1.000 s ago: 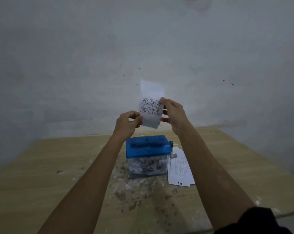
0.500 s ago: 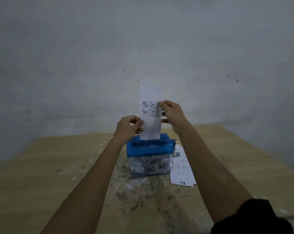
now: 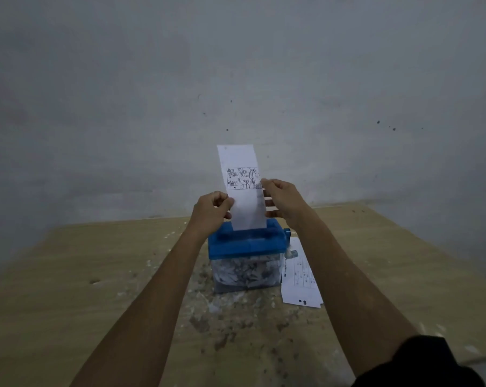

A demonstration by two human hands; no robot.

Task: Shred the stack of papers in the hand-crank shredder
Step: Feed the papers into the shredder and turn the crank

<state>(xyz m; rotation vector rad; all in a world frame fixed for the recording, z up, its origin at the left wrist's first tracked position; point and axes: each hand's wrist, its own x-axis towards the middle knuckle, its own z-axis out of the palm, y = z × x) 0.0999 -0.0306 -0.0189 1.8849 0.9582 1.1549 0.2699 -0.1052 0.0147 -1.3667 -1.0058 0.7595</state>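
Two hands on one flimsy sheet [image 3: 243, 188]: your left hand [image 3: 211, 209] pinches its left edge, your right hand [image 3: 282, 201] pinches the right edge, bottom edge right at the shredder [image 3: 247, 244] slot. It's light and floppy, so I'd grip low near the slot. The remaining papers [image 3: 300, 277] lie just right of the shredder.

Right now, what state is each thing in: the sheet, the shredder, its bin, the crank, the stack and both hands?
Sheet: upright, bottom edge at the slot.
Shredder: upright on the table.
Bin: holds shreds.
Crank: untouched.
Stack: flat beside the shredder.
Left hand: pinches the sheet's left edge.
Right hand: holds its right edge.
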